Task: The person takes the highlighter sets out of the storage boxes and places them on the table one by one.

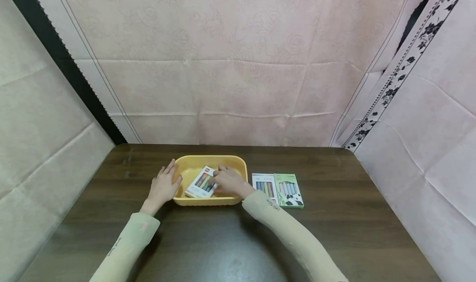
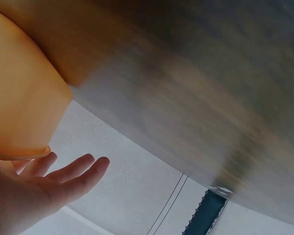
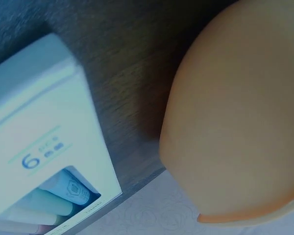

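A yellow plastic basket (image 1: 208,202) stands on the table. In it a white box of markers (image 1: 201,185), with a window showing pastel pens, lies at a slant. My right hand (image 1: 230,181) reaches over the basket's right side and holds the box by its right edge; the fingertips partly cover that edge. At the basket's left side my left hand (image 1: 163,187) rests against the rim with fairly straight fingers, the thumb towards the inside. The left wrist view shows these fingers (image 2: 83,176) beside the basket wall (image 2: 29,93).
Right of the basket lie another white marker box (image 1: 265,185) and a green box with a panda picture (image 1: 289,191), side by side. The right wrist view shows the white box (image 3: 49,127) near the basket wall (image 3: 235,117). Pale cloth (image 1: 238,88) hangs behind the brown table (image 1: 208,240).
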Demonstrator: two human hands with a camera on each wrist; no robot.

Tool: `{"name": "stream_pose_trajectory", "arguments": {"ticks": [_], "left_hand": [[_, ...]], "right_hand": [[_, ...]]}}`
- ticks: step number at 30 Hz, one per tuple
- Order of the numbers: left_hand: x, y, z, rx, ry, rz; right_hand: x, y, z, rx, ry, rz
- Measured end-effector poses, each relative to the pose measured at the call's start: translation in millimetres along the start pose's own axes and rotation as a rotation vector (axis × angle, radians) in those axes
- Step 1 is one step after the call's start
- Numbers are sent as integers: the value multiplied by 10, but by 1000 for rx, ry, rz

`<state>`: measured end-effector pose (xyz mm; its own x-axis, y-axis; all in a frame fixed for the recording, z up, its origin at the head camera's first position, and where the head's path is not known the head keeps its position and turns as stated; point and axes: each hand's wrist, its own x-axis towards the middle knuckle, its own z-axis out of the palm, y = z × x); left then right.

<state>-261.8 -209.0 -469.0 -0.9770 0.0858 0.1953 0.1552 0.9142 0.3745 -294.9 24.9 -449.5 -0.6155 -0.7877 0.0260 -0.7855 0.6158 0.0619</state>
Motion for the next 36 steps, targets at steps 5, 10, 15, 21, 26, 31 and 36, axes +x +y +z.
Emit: {"name": "stream_pose_trajectory", "arguments": {"ticks": [5, 10, 15, 21, 26, 31, 36], "left_hand": [[5, -6, -5, -12, -1, 8], [6, -13, 4, -13, -4, 13], [5, -9, -2, -18, -8, 14], [7, -11, -1, -24, -15, 8], [8, -13, -3, -26, -24, -2], [9, -24, 2, -27, -16, 5], [6, -24, 9, -32, -24, -5]], "right_hand": [[4, -17, -13, -47, 5, -4], [25, -43, -32, -54, -2, -16], [86, -89, -32, -82, -15, -19], [172, -160, -30, -64, -107, 51], [240, -206, -44, -120, -147, 44], [294, -217, -16, -176, -179, 31], [296, -215, 7, -202, -184, 25]]}}
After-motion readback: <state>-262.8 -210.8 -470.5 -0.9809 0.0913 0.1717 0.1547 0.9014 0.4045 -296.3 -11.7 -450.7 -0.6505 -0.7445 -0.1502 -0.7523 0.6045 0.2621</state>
